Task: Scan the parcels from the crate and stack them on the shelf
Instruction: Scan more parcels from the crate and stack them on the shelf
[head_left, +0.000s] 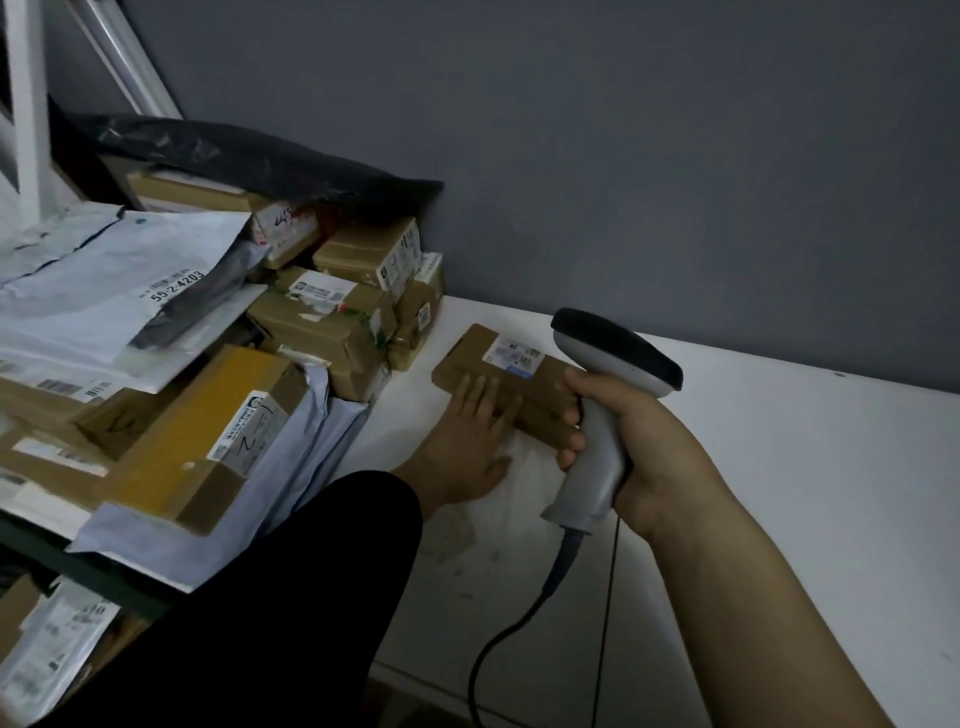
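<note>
One parcel (480, 358) under left hand (467, 441)

Black long sleeve (291, 597) on the left arm, down to the wrist. Right forearm (753, 571) bare. Left hand (467, 441) and right hand (623, 441) bare too.

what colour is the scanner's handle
Light grey, under a black-topped head; the scanner is gripped by the right hand, seen in the head view.

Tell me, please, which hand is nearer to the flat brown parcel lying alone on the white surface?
Left. The left hand rests flat on the parcel, fingers straight; the right hand grips the scanner by the parcel's right end, apparently not touching it.
</note>
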